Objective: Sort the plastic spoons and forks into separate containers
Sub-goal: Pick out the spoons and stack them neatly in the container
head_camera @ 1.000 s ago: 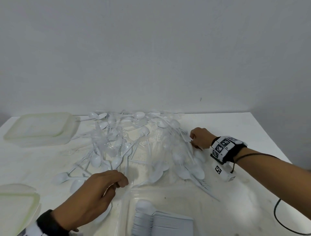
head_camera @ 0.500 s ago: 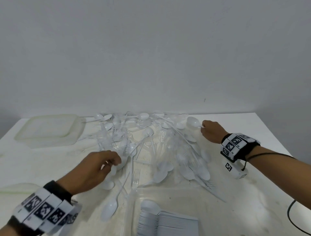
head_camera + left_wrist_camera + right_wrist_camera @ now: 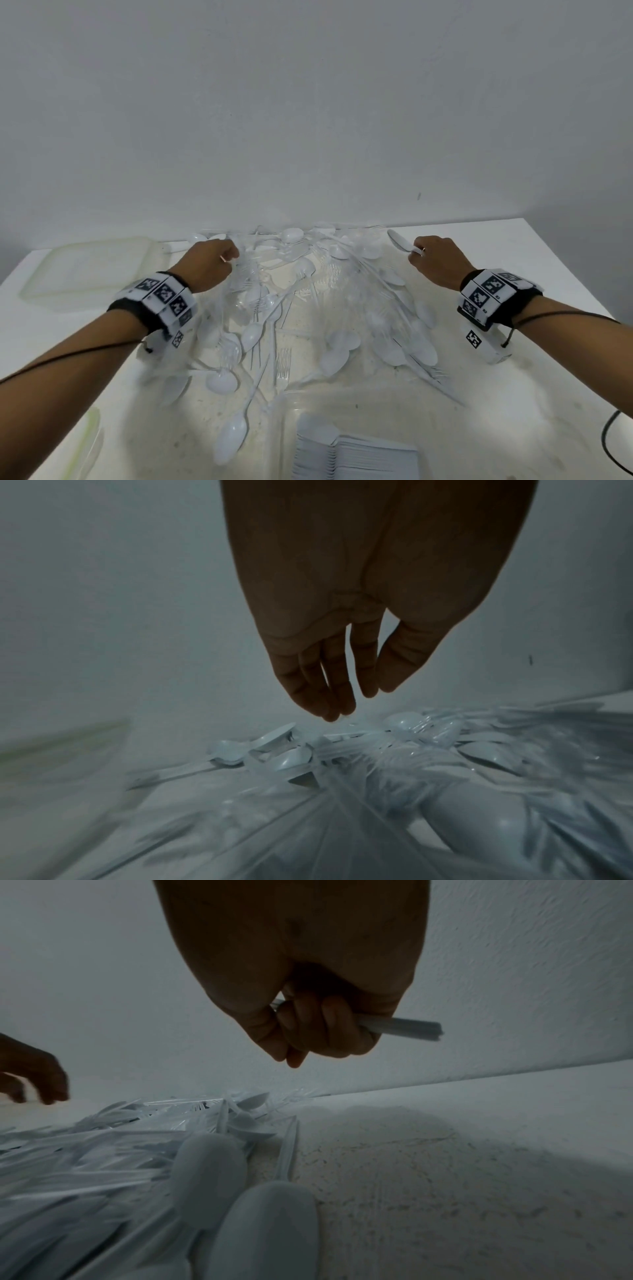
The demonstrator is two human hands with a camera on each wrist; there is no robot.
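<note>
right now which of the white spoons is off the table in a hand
The spoon in the right hand, at the far right of the pile: its handle is gripped in curled fingers and its bowl sticks out toward the wall. The others lie loose on the table.

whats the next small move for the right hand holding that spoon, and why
Probably carry it back to the near clear plastic container and add it to the stacked white spoons. The right hand already grips a white plastic spoon by its handle, lifted off the mixed pile of white cutlery, and that container holds spoons only.
</note>
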